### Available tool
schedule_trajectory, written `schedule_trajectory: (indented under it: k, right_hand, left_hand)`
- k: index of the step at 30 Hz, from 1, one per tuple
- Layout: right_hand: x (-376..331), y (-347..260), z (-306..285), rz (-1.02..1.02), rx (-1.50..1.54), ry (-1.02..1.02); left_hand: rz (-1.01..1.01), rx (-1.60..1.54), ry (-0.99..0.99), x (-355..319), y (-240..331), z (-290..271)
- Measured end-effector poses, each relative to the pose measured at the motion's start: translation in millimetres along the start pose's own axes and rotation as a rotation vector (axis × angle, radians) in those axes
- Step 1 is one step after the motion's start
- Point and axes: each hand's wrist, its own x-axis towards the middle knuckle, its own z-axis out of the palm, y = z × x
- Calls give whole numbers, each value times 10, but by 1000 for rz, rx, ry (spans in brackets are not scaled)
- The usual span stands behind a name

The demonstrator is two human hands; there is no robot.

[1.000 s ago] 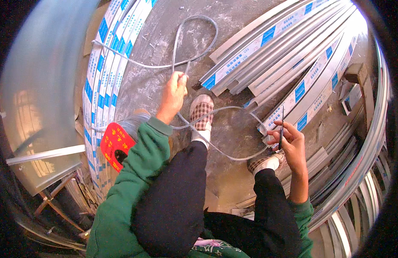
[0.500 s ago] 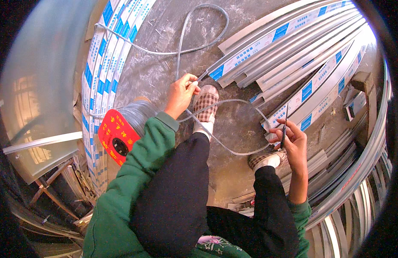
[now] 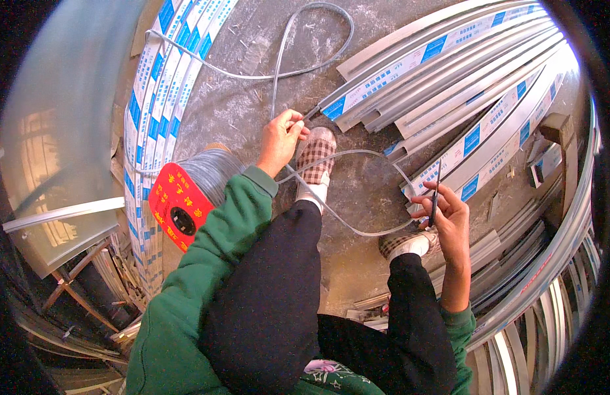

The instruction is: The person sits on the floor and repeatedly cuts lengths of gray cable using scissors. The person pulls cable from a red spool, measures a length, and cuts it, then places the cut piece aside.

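My left hand (image 3: 280, 141) is closed in a pinch on a thin grey strip (image 3: 275, 92), beside the near end of a long metal profile (image 3: 358, 97) with blue-and-white film. The strip runs from a large loop on the floor to my fingers, and more of it curls below them across my left shoe (image 3: 316, 155). Lower right, my right hand (image 3: 448, 214) grips a slim dark pointed tool (image 3: 435, 205), perhaps scissors, tip upward. Its lower part is hidden by my fingers. Left of my left sleeve stands a spool (image 3: 166, 197) with a red printed end, wound with the grey strip.
Several metal profiles (image 3: 450, 76) lie fanned out at upper right. Film-wrapped profiles (image 3: 161, 99) stretch along the left, near a large glassy sheet (image 3: 61, 131). A brown upright post (image 3: 567, 164) stands at the right. Strip loops lie around my feet.
Both hands keep nearly the same places and grips. The view has shifted slightly, and the left hand sits a touch higher and further right.
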Motion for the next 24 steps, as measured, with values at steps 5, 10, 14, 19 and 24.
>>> schedule_trajectory:
  k: [5,10,14,19,24]
  right_hand:
    - [1,-9,7,3,5,-2]
    - [-2,-7,10,15,25,-2]
    - [7,-9,6,34,10,8]
    - [22,2,-2,36,15,4]
    - [28,16,1,27,35,-8]
  left_hand:
    - [16,1,2,18,16,8]
    - [21,-55,13,20,12,21]
    - [11,-90,12,26,4,20]
    - [22,-99,21,22,0,36]
    - [17,-52,40,46,34,85]
